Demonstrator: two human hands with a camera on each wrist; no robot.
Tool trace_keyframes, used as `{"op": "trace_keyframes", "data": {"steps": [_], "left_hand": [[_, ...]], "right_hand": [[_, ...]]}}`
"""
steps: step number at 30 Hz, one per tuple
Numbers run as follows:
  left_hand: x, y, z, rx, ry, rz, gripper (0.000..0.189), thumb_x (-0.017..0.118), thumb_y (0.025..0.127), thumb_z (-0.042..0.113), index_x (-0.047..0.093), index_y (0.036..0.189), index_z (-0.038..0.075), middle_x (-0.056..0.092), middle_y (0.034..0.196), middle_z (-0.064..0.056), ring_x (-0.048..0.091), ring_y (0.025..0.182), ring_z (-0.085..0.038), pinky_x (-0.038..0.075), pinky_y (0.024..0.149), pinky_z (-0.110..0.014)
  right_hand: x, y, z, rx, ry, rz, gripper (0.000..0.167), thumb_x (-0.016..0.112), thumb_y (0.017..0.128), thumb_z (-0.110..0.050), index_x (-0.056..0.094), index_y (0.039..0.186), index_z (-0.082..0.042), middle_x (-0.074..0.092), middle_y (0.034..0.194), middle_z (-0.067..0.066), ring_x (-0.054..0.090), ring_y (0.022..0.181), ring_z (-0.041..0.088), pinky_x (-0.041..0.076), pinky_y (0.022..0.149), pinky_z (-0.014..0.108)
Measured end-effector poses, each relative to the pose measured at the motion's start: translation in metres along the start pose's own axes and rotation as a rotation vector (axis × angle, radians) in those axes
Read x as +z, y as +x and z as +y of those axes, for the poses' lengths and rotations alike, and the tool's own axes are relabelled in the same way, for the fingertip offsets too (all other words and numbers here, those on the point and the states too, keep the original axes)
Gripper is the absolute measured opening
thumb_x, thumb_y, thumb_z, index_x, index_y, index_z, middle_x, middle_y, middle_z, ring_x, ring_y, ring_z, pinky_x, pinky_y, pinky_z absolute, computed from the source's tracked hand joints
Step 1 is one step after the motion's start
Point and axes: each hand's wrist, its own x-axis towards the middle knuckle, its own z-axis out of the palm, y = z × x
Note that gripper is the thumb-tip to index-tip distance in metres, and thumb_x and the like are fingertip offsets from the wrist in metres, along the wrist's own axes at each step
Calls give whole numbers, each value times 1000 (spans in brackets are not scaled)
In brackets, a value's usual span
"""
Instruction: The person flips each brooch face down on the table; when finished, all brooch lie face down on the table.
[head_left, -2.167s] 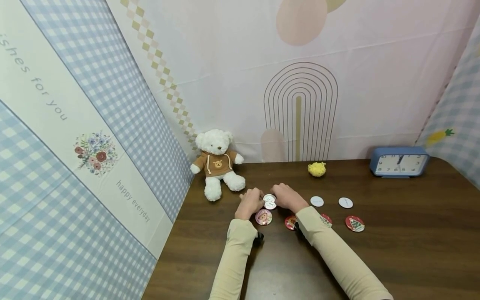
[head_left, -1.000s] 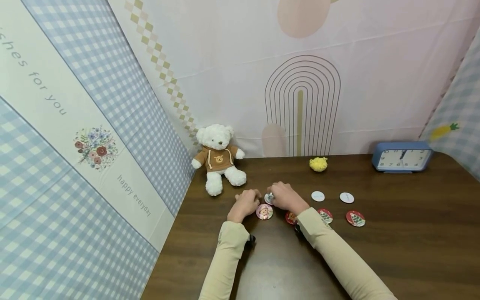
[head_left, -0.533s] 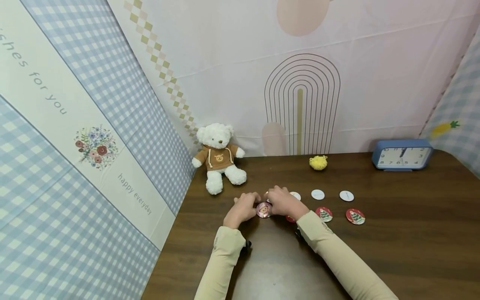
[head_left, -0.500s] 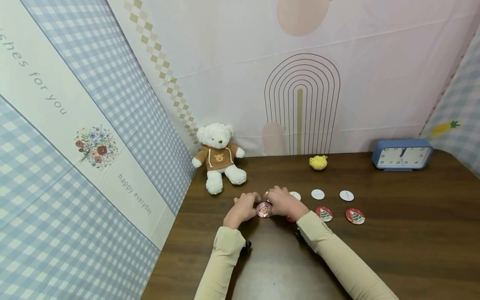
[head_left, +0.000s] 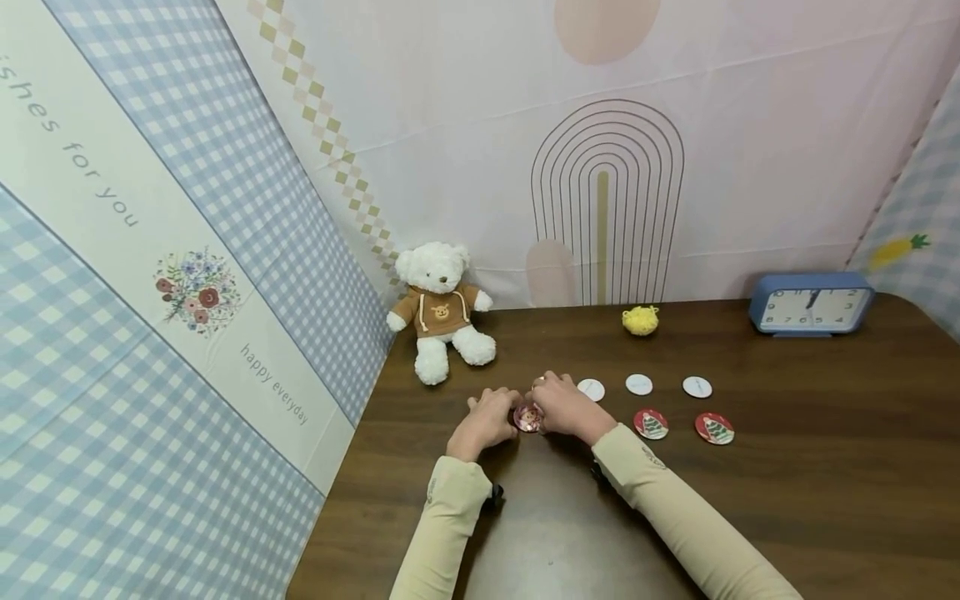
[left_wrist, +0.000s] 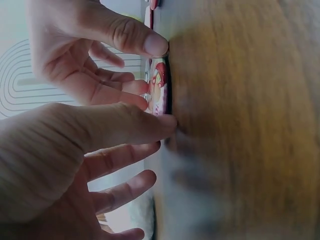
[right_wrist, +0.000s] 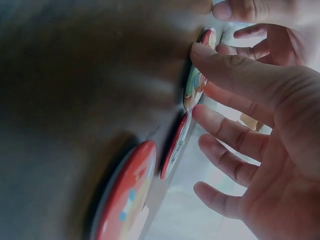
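Note:
A round pink badge (head_left: 528, 417) with a cartoon picture lies between my two hands near the middle of the table. My left hand (head_left: 486, 421) holds its left edge, thumb at the near side. From the other side my right hand (head_left: 564, 406) grips the same badge, its thumb (right_wrist: 205, 52) over the rim in the right wrist view. Both thumbs stay close to the tabletop. Right of my hands are white discs (head_left: 591, 390) in a back row and red badges with tree pictures (head_left: 651, 424) in front. My right hand and forearm hide part of both rows.
A white teddy bear (head_left: 442, 312) in a brown hoodie sits at the back left. Along the back edge are a yellow fluffy ball (head_left: 641, 321) and a blue clock (head_left: 812, 305). Patterned cloth hangs behind and at both sides of the brown table (head_left: 825, 483).
Both hands were at a white disc behind the pink badge. They have come nearer and now hold the pink badge; my right hand covers where that white disc lay.

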Motion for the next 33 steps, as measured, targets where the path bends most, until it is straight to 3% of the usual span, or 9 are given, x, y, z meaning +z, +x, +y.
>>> {"op": "trace_keyframes", "data": {"steps": [9, 16, 24, 33], "left_hand": [[-1, -1, 2, 15, 43, 19, 23, 82, 84, 10, 70, 103, 14, 64, 101, -2, 54, 101, -29, 35, 86, -53], [-3, -3, -2, 72, 23, 63, 19, 80, 85, 10, 77, 102, 17, 72, 105, 1, 59, 103, -31, 34, 82, -48], [-6, -8, -1, 86, 13, 58, 16, 75, 92, 14, 80, 107, 16, 75, 109, 2, 62, 103, -29, 34, 85, -48], [-11, -13, 1, 92, -3, 93, 14, 71, 95, 11, 80, 104, 14, 76, 100, 2, 66, 97, -25, 35, 83, -46]], "right_hand": [[-2, -3, -1, -55, -38, 34, 28, 85, 63, -3, 75, 88, -11, 60, 83, 6, 56, 88, 33, 46, 75, 55], [-6, -5, 3, -93, -8, 20, 14, 80, 73, -3, 73, 79, -13, 60, 73, -1, 61, 87, 31, 48, 74, 56], [-16, -10, 4, -154, 37, 9, 13, 75, 80, 1, 74, 77, -12, 61, 73, 1, 54, 71, 18, 47, 64, 38], [-22, -14, 3, -176, 113, 26, 12, 72, 84, 3, 78, 85, -8, 65, 76, -5, 57, 67, 10, 49, 62, 32]]}}
